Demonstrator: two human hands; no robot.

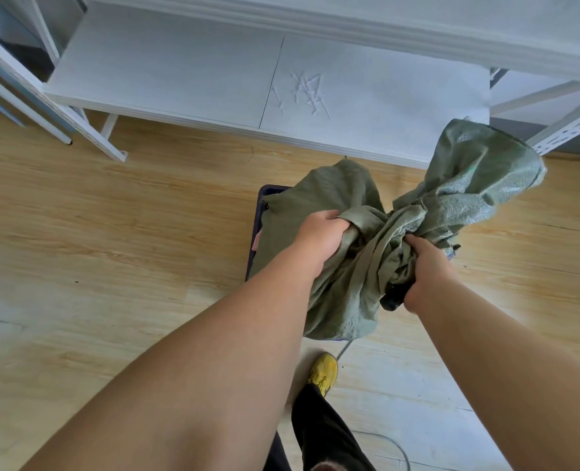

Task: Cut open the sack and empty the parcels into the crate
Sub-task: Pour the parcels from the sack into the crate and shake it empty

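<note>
A crumpled green woven sack [343, 266] hangs over a dark blue crate [255, 229] on the floor and hides most of it. My left hand [319, 237] grips a bunched fold of the sack near its middle. My right hand [424, 270] grips the gathered fabric further right, with a dark object partly showing at its lower edge. The sack's far end [486, 171] billows up toward the shelf. A bit of pink shows inside the crate's left edge [255, 241]. Any parcels are hidden under the sack.
A low white shelf board [213, 83] runs across the back, with white metal rack legs at left [88, 130] and right [567, 130]. The floor is light wood. My yellow shoe [324, 372] and dark trouser leg stand just below the crate, and a grey cable [394, 443] lies beside them.
</note>
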